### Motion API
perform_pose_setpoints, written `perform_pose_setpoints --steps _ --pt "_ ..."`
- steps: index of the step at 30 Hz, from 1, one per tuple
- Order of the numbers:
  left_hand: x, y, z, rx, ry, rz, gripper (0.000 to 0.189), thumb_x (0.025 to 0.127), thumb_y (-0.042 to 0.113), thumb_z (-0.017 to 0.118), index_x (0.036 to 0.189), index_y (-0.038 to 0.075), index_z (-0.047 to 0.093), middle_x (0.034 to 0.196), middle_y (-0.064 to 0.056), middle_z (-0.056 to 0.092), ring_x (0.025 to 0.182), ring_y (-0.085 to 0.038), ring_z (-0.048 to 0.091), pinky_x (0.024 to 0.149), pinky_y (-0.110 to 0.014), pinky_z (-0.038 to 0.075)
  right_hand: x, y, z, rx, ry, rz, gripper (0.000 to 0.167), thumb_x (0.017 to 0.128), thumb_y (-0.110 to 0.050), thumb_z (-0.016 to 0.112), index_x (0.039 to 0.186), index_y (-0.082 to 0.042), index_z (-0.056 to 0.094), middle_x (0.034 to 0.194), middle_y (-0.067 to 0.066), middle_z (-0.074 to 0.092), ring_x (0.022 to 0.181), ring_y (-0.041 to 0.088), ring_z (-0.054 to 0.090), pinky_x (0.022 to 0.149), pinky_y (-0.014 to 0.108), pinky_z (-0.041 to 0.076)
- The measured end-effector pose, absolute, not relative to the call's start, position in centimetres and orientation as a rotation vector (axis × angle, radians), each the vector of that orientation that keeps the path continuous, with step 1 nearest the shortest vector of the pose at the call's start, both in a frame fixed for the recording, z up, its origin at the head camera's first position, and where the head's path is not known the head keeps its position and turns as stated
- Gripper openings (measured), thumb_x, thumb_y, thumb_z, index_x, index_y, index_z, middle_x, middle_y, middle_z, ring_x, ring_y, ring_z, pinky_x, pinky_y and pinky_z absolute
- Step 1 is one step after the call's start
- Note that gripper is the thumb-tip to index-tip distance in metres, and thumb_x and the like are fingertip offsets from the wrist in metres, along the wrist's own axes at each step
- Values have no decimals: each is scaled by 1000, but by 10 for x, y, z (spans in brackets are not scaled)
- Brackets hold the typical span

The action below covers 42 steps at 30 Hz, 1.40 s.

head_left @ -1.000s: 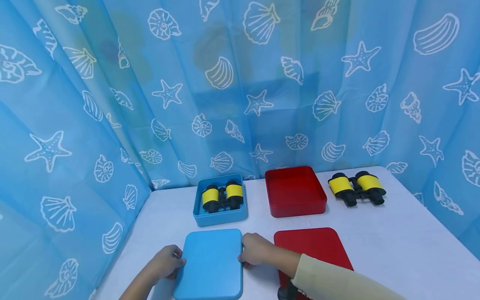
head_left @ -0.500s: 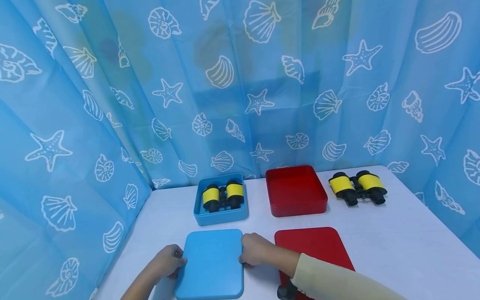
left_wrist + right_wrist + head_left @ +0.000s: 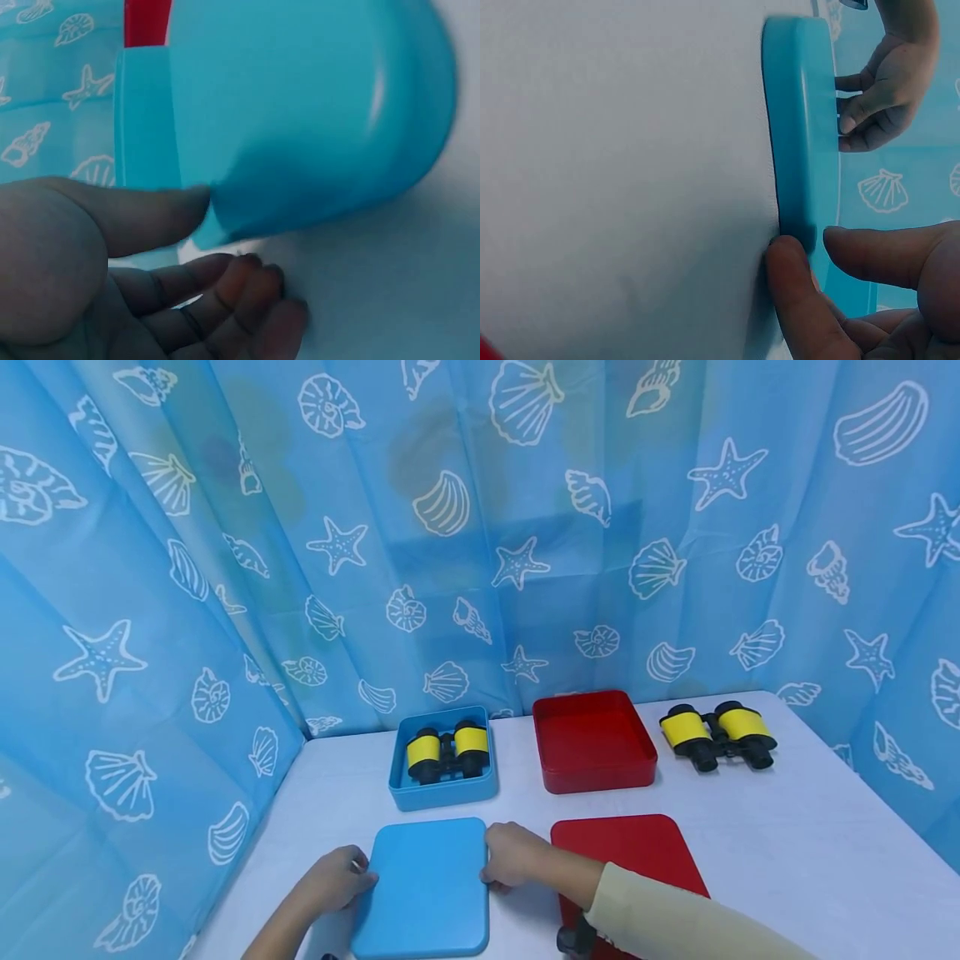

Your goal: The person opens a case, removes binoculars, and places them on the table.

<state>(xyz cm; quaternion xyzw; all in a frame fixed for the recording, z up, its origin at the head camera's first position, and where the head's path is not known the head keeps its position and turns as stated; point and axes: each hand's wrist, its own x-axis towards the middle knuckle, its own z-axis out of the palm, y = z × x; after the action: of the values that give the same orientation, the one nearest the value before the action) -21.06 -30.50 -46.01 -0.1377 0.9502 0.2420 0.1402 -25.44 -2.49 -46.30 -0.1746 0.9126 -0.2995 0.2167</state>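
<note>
Pinching blue lid point(image 3: 422, 893) at opposite side edges with left hand point(image 3: 335, 881) and right hand point(image 3: 516, 857).
Located just in front of blue box point(image 3: 446, 795) holding yellow-and-black binoculars point(image 3: 471, 740), left of red lid point(image 3: 622, 846). Can't tell if raised off white table point(image 3: 795, 835).

Beyond the left grip point(image 3: 333, 881) and right grip point(image 3: 510, 857), a blue curtain point(image 3: 487, 493) hangs in vertical folds, printed with white starfish point(image 3: 520, 562) and shells point(image 3: 447, 682), murky patches tinting its upper part. It also runs along either side. Beneath both, a white worktop point(image 3: 795, 843) reaches back to the curtain, its far right corner rounded, under soft light.
</note>
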Motion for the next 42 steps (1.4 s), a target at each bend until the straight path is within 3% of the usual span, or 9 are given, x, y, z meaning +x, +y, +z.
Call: perform_pose_setpoints --steps 6,10,14,19,25,33,38,42 --pt "-228 -311 -453 -319 2886 512 43 92 33 66 114 -4 61 93 -14 65 83 -30 64 69 -47 55 -264 -23 -458 -506 2614 -799 38 73 -20 85 97 -7 59 67 3 59 56 20 59 56 28 51" --pt "-241 -311 -451 -281 2978 493 47 93 35 65 118 -4 59 94 -14 66 81 -28 64 68 -45 57 -277 -21 -453 -598 2630 -789 45 78 -21 83 114 -3 63 83 2 64 71 18 63 63 30 55" --pt "-258 -305 -454 -243 3067 519 58 97 44 56 127 -6 54 109 -21 65 96 -38 64 78 -51 55 -292 -17 -445 -687 2644 -759 51 82 -22 80 126 -4 62 98 2 64 86 17 63 68 31 57" --pt "-282 -291 -455 -188 3162 494 71 99 52 46 137 -8 45 131 -27 53 118 -44 53 91 -57 47 -313 -19 -432 -687 2679 -716 45 84 -27 78 122 -7 65 107 4 64 94 20 60 70 32 57" --pt "-312 -284 -453 -63 3203 393 81 97 59 42 143 -8 37 138 -27 46 126 -43 45 99 -57 41 -336 -25 -421 -639 2722 -745 44 86 -28 76 123 -7 65 110 5 65 97 20 59 75 33 56" --pt "-343 -295 -454 91 3223 255 93 93 70 38 150 -3 27 150 -24 33 136 -43 32 107 -60 28 -359 -39 -419 -729 2878 -681 54 91 -35 68 139 -13 54 135 7 50 120 23 49 91 39 51" --pt "-350 -297 -461 143 3162 173 105 89 78 32 153 -3 16 158 -23 17 144 -41 13 113 -58 11 -373 -45 -426 -776 2896 -574 60 91 -41 68 141 -15 52 136 6 48 122 22 46 93 39 50" --pt "-353 -298 -462 235 3178 141 102 90 75 33 154 -3 14 160 -20 9 146 -38 2 115 -55 1 -383 -49 -428 -794 2901 -543 63 89 -45 69 141 -14 52 136 8 46 123 23 45 91 39 51"
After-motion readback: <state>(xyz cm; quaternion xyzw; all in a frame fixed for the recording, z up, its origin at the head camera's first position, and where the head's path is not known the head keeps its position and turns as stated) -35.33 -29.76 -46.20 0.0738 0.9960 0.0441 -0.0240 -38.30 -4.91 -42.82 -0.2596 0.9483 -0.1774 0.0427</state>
